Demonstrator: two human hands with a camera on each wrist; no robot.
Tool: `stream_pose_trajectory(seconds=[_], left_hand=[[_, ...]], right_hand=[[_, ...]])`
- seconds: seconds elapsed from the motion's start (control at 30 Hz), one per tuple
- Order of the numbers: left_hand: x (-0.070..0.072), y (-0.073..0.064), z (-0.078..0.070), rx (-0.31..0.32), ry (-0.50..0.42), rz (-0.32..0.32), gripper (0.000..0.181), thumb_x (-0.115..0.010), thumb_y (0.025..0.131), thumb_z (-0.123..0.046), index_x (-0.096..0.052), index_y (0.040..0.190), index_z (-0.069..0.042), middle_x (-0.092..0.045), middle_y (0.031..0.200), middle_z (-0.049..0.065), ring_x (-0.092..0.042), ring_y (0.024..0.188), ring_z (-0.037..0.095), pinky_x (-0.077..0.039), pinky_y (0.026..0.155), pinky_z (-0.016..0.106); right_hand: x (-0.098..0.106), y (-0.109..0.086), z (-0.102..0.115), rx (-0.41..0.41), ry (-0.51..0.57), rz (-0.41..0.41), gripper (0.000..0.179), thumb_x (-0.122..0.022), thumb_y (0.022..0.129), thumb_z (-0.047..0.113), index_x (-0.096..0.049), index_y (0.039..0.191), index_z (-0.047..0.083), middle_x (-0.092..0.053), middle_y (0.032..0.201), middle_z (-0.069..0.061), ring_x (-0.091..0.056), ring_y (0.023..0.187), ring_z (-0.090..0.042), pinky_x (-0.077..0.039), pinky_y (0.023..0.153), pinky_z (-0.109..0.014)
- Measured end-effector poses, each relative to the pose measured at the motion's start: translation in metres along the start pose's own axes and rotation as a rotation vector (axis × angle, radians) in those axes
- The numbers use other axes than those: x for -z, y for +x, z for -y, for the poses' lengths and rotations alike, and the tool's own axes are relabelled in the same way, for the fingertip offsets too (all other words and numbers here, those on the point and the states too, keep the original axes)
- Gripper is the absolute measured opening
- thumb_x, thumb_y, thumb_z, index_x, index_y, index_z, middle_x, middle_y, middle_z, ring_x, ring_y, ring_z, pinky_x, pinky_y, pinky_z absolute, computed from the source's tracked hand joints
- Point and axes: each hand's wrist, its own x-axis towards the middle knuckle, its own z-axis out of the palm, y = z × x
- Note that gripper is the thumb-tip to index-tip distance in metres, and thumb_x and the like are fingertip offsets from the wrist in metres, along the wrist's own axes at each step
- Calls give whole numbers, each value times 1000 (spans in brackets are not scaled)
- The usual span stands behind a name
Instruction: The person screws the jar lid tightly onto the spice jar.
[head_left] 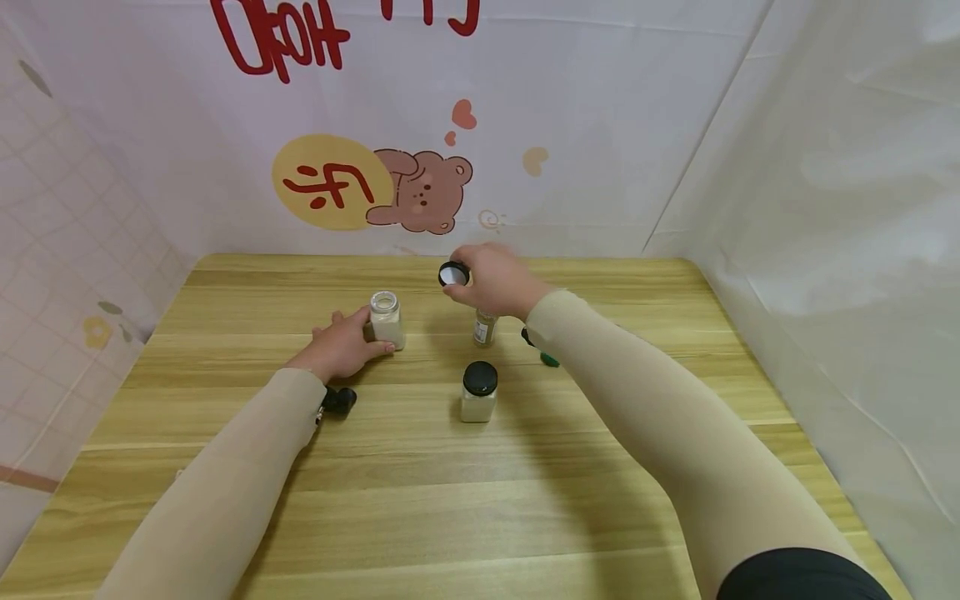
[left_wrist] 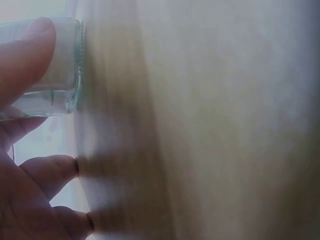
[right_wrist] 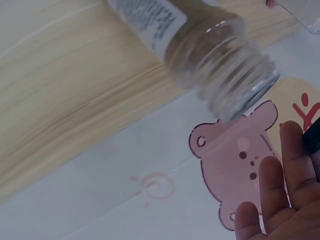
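Note:
My left hand (head_left: 341,343) holds a square glass jar (head_left: 386,327) with pale contents and an uncovered mouth. In the left wrist view the thumb lies across the jar's glass (left_wrist: 62,75), its base close to the tabletop. My right hand (head_left: 501,279) pinches a black lid (head_left: 453,275), tilted so its white inside shows, to the right of that jar and above the table. Beneath the right hand stands a small labelled glass bottle (head_left: 484,329); the right wrist view shows its bare threaded neck (right_wrist: 232,70).
Another square jar (head_left: 477,406), topped with a black lid, stands nearer on the wooden table (head_left: 420,500). A small green thing (head_left: 550,360) is partly hidden by the right forearm. A printed white curtain (head_left: 600,125) hangs behind the table.

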Motion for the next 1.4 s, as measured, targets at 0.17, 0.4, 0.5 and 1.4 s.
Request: stream_pose_trajectory(seconds=[0.17,0.4,0.5,1.4], left_hand=[[0,1,0,-2,8,-4,91,-66,103,-49,-15,170,-15,-35,167,25,5,156,62,3,117,85],[0,1,1,-3,6,-4,92,-66,102,-50,-14,170,-16,-35,167,26,5,155,63,3,116,85],[0,-1,0,-2,3,-1,91,-66,103,-50,-15,170,-16,-35,167,25,5,155,62,3,116,85],[2,-2,1,-20,18,-5,90,-65,103,-50,-15,170,-17,-38,166,24,3,155,64,1,115,86]], right_hand=[[1,3,11,19,-19,20,43,-70,101,42,-66,130,10,-71,113,0,-66,99,-16,-54,93,-34],[-1,9,25,57,-41,41,40,-70,100,41,-67,128,12,-73,115,1,-64,105,-19,-50,101,-36],[-3,12,30,69,-58,51,37,-69,100,41,-69,126,14,-73,114,3,-62,108,-21,-45,106,-40],[-22,26,51,72,-188,154,39,-69,100,44,-69,126,16,-72,114,3,-59,111,-24,-39,115,-49]])
